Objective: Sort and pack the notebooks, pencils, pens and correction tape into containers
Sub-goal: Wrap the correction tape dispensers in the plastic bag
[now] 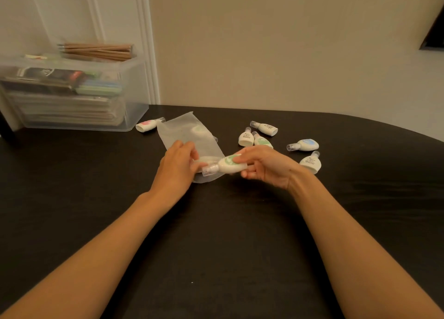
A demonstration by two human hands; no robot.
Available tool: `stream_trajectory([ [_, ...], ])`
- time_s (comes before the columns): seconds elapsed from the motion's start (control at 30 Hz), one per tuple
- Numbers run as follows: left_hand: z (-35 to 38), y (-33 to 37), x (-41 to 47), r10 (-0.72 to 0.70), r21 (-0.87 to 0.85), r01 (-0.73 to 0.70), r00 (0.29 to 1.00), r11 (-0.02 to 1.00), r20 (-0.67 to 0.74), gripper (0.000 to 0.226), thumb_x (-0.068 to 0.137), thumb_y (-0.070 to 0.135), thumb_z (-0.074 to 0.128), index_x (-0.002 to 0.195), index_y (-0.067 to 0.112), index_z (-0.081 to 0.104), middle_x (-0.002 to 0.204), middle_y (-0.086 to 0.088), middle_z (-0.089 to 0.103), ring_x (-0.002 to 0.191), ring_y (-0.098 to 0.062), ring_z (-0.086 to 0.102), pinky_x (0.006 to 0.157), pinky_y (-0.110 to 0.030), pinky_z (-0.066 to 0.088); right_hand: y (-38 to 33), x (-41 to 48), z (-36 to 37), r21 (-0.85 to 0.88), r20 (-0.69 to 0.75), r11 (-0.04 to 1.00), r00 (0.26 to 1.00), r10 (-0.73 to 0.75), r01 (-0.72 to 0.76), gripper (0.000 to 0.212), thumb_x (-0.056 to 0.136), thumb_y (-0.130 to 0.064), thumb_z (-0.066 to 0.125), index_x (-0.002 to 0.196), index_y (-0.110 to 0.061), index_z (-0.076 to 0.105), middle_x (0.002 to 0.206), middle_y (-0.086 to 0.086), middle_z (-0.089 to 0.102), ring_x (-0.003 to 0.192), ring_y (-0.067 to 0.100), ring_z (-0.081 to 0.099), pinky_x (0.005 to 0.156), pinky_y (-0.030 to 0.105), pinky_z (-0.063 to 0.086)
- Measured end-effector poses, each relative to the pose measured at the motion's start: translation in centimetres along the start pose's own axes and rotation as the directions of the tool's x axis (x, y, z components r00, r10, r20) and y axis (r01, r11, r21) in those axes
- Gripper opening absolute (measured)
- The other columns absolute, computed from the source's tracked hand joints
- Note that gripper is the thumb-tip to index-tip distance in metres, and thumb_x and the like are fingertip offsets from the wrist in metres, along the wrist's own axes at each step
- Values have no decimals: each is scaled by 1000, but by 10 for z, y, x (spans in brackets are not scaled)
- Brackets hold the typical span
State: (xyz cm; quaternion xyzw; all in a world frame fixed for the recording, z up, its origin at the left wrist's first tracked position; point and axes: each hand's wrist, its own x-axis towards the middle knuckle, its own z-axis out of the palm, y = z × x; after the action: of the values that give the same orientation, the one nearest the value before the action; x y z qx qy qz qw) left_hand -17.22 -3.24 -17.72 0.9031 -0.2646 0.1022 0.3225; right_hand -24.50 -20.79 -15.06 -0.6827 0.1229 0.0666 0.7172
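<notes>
2 bare hands meet over the middle of a dark desk (216,246). The right hand (266,167) has its grip clamped on a green-marked correction tape (230,166), thumb on top and fingers beneath, holding it on its side with the clear cap pointing left. That cap sits right at the near end of a translucent plastic bag (185,131), which lies flat on the desk and slants away to the left. The left hand (177,167) has its grip closed on this near end of the bag, fingertips pinching the film beside the cap. Through the film, 1 faint pale shape shows farther up the bag; it is too hazy to name.

6 more correction tapes lie loose on the desk: a pink-marked one (146,125) just beside the bag's far left corner, and 5 scattered right of the bag, among them a blue-marked one (304,145).

At the back left stands a clear storage box (134,90) with blurred stacked items inside, and a bundle of brown pencils (96,51) rests across its top.
</notes>
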Motion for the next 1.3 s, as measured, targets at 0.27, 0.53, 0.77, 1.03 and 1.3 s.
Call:
stream_trajectory([
  [0.27,1,0,0,69,-51,-75,991,996,-113,10,94,19,52,86,14,55,92,1,49,83,-12,48,72,-25,36,11,8,35,6,-236,1000,972,-15,16,17,80,-9,71,87,-2,58,88,13,67,61,14,69,63,16,56],
  [0.53,3,-6,1,134,-27,-137,988,990,-70,7,93,20,54,90,14,57,97,3,44,87,-14,48,75,-29,44,19,13,43,-380,-381,924,905,-187,32,15,83,-19,70,80,-8,60,63,5,61,42,9,55,41,17,44],
  [0.77,8,-1,2,136,96,-130,989,987,-59,8,95,21,50,95,13,51,105,-2,45,88,-14,45,72,-27,42,18,25,40,-670,-360,742,880,-309,-14,27,86,-39,61,105,-22,50,97,-2,54,94,15,54,77,28,42],
  [1.03,4,-8,1,210,96,-218,974,971,83,31,82,42,64,96,20,49,100,7,40,87,-10,46,70,-25,45,19,30,33,-430,-408,901,877,-255,62,12,91,-21,59,83,-12,55,63,4,59,43,8,52,46,17,45],
  [1.3,7,4,7,13,126,-12,1000,992,-1,33,85,40,62,95,14,45,100,-2,40,83,-15,44,67,-27,37,20,30,29,-781,-278,615,823,-496,107,18,92,-19,57,75,-21,51,81,1,56,65,14,54,63,25,45],
])
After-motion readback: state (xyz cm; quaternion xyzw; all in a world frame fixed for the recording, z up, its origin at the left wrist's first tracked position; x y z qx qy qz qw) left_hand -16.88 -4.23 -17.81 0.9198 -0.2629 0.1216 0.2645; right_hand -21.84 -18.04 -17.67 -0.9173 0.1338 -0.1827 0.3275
